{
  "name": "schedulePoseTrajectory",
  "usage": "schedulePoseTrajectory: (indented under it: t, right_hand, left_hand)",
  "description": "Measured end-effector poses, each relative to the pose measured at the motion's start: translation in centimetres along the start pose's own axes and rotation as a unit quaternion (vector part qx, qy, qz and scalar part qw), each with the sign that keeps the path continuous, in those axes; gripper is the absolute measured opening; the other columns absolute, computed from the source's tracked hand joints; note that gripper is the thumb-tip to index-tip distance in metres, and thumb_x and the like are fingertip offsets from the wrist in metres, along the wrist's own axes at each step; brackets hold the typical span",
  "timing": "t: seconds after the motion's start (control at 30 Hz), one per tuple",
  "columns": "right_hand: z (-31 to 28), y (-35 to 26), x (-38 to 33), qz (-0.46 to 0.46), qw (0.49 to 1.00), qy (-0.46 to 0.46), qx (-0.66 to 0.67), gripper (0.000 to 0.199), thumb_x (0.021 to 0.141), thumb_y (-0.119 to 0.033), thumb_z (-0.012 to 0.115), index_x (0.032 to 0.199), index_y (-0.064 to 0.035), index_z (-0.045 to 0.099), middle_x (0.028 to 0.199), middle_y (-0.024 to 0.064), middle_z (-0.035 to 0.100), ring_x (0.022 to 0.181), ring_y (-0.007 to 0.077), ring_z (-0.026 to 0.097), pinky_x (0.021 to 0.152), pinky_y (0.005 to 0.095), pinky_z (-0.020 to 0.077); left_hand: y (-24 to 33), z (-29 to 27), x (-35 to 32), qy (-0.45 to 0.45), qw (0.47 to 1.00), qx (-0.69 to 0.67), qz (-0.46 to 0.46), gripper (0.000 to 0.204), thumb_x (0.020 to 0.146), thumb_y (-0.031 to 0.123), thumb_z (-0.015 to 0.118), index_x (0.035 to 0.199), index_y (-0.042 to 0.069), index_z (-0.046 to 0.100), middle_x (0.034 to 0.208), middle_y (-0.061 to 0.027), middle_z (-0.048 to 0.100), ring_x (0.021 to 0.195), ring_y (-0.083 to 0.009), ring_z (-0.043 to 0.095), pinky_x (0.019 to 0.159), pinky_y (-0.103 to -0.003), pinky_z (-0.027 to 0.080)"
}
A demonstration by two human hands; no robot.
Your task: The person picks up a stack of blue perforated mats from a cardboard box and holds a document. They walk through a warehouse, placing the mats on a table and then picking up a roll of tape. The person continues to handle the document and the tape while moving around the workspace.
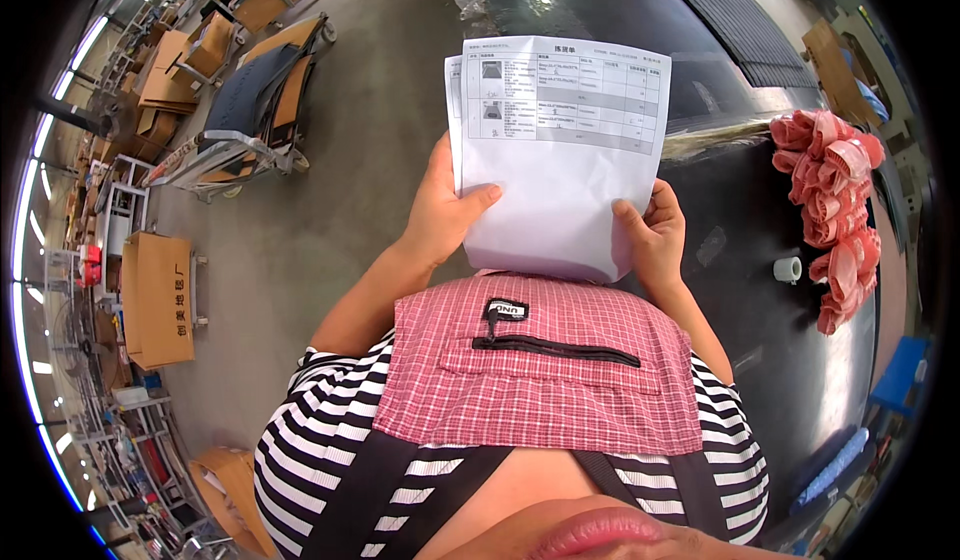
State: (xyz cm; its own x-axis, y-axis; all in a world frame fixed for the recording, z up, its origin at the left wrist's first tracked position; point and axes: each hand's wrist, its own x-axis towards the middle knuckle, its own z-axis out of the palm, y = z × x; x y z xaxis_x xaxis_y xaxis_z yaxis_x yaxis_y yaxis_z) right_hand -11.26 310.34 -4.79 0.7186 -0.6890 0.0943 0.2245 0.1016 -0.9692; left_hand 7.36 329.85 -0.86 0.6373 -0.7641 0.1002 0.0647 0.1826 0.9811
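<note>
Both my hands hold up printed paper sheets (560, 190) in front of my chest. A table with small pictures and lines of text fills the top half of the front sheet; its lower half is blank and bows toward me. Another sheet's edge peeks out behind it on the left. My left hand (445, 205) grips the left edge, its thumb flat on the front and the fingers hidden behind. My right hand (655, 228) pinches the right edge between thumb and curled fingers.
A dark work table (720, 200) stretches along the right, carrying bundled pink cloth (828, 210) and a white cup-like roll (788, 269). At left stand a cart with dark sheets (250, 95), a large cardboard box (158, 300) and cluttered shelves (135, 450). A blue bin (902, 375) sits far right.
</note>
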Motion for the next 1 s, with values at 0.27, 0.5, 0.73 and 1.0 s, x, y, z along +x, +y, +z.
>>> schedulePoseTrajectory:
  t: [0.27,0.5,0.73,1.0]
  right_hand:
    - [-3.4,-0.6,0.0,0.013,0.997,0.063,0.032,0.031,0.088,-0.003,0.069,0.115,0.0013,0.054,0.099,0.0067,0.068,0.087,0.0088,0.063,0.078,0.0229,0.05]
    - [-5.7,0.0,0.2,0.005,0.994,0.097,0.052,0.032,0.088,-0.003,0.069,0.116,0.0014,0.054,0.1,0.007,0.068,0.088,0.0094,0.063,0.079,0.0235,0.0501]
    - [-6.0,0.2,0.4,0.015,0.993,0.101,0.064,0.033,0.087,0.0,0.069,0.116,0.0018,0.053,0.1,0.008,0.068,0.088,0.0105,0.064,0.079,0.0242,0.0512]
    - [-6.1,0.1,0.4,0.018,0.994,0.1,0.048,0.034,0.086,0.001,0.069,0.115,0.002,0.053,0.1,0.0084,0.068,0.088,0.0105,0.064,0.08,0.0245,0.051]
  left_hand:
    - [-0.5,3.8,4.6,-0.086,0.996,-0.024,-0.016,0.074,0.083,-0.008,0.059,0.147,0.001,0.024,0.137,-0.0123,0.048,0.125,-0.0197,0.048,0.106,-0.037,0.039]
    - [-1.3,5.8,6.2,-0.117,0.992,-0.04,-0.015,0.077,0.081,-0.01,0.061,0.148,0.003,0.024,0.137,-0.0109,0.048,0.126,-0.0195,0.048,0.106,-0.037,0.039]
    - [-1.9,5.7,7.1,-0.136,0.991,-0.016,-0.002,0.083,0.081,-0.01,0.063,0.15,0.004,0.02,0.138,-0.0095,0.047,0.127,-0.0186,0.047,0.106,-0.036,0.039]
    - [-1.4,5.8,7.1,-0.132,0.991,-0.017,0.0,0.086,0.08,-0.01,0.063,0.151,0.005,0.019,0.14,-0.0078,0.044,0.129,-0.0183,0.045,0.106,-0.035,0.039]
